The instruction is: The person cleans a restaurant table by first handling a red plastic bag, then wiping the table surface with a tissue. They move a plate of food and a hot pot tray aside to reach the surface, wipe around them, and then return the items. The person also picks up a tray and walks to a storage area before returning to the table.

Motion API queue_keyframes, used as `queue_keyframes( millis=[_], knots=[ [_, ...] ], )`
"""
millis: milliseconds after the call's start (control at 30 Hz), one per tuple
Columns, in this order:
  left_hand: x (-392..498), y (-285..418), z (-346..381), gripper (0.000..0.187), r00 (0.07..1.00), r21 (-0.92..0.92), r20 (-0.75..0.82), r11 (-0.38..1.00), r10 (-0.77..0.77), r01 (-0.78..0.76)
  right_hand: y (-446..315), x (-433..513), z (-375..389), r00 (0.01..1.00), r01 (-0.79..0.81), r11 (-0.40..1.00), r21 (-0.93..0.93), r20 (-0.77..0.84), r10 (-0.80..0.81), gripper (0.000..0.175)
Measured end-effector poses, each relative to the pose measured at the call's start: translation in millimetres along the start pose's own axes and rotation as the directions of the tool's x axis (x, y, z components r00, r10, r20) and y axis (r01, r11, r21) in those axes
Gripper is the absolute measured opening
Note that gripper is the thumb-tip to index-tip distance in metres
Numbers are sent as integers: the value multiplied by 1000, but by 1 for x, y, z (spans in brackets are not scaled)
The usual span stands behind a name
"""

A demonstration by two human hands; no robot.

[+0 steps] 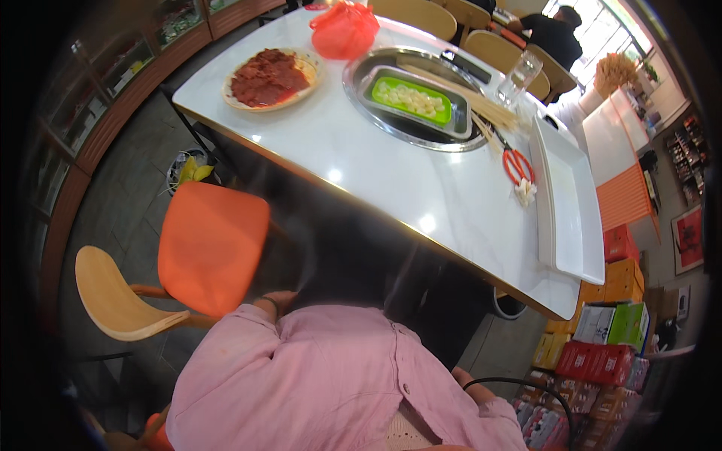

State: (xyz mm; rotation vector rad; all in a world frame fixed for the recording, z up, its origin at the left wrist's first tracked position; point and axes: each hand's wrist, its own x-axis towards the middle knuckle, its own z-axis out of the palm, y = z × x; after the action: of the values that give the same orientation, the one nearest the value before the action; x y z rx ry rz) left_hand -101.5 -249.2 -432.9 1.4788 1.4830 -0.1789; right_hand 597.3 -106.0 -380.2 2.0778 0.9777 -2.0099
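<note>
My left hand (281, 299) hangs low beside the orange chair seat (214, 242), its fingers hidden below my pink sleeve. On the other side, only a bit of my right hand (465, 379) shows at my hip, mostly covered by my shirt. Neither hand touches the white marbled table (361, 175). On it stand a plate of red sauced meat (269, 79), a red plastic bag (345, 31) and a metal tray (414, 121) holding a green dish (383, 104) of pale pieces. Bamboo skewers (491, 110) and red-handled scissors (518, 166) lie to the right.
Stacked white rectangular trays (572, 208) rest at the table's right end, near a drinking glass (516, 79). A crumpled tissue (525, 193) lies by the scissors. Boxes (595, 361) are piled on the floor at right. A waste bin (194, 169) stands left; a person (550, 36) sits beyond.
</note>
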Motion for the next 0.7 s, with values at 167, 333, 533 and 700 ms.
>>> queue_keyframes(
  millis=[167, 333, 533, 700],
  knots=[
    [0, 9, 41, 52, 906, -871, 55, 424, -420, 250, -24, -2, 16, 999, 31, 996, -89, -41, -35, 49],
    [0, 6, 46, 49, 886, -868, 77, 406, -457, 285, -54, 3, 39, 994, 80, 980, -182, -56, -91, 48],
    [-7, 8, 39, 47, 868, -870, 76, 393, -491, 298, -82, 12, 65, 986, 134, 953, -271, -63, -156, 48],
    [-13, 6, 33, 45, 841, -856, 111, 379, -530, 352, -103, 26, 79, 980, 154, 934, -324, -74, -187, 48]
  ],
)
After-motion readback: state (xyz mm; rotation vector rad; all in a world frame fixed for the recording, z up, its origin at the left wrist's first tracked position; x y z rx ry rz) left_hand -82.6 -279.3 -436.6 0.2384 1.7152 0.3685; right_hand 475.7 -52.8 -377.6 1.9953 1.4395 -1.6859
